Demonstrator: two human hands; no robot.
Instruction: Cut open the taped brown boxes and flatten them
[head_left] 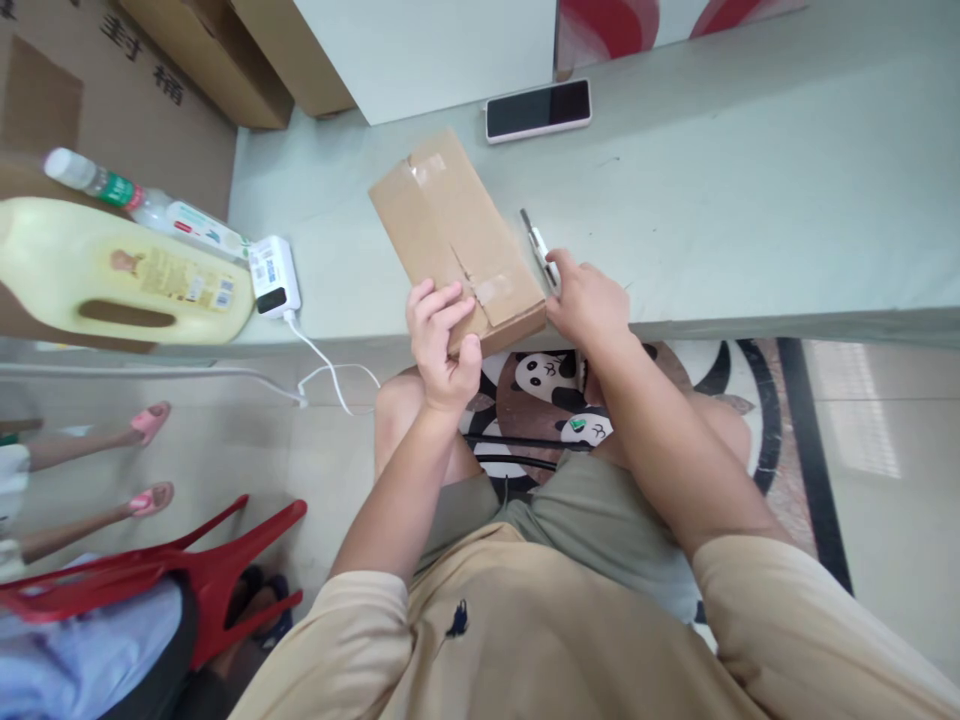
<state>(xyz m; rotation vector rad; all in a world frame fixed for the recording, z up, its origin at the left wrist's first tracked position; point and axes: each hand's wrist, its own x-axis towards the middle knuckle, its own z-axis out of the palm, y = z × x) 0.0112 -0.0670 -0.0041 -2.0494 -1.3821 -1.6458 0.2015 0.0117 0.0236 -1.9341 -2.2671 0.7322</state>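
A small cardboard box (465,225) sits at a slant at the table's near edge, its top flaps meeting at a seam with clear tape at both ends. My left hand (442,345) grips its near left corner, fingers on top and thumb at the near side. Just right of the box, my right hand (589,300) is closed around the near end of what looks like a white utility knife (540,252). The knife's dark narrow tip points away from me. My right palm and the knife's near end are hidden from view.
A phone-like device (538,110) lies behind the box on the pale table (750,200). At left are a yellow jug (67,270), a plastic bottle (112,185) and a white charger (274,275) with a cable. Below stand a red chair (217,580) and other people's legs.
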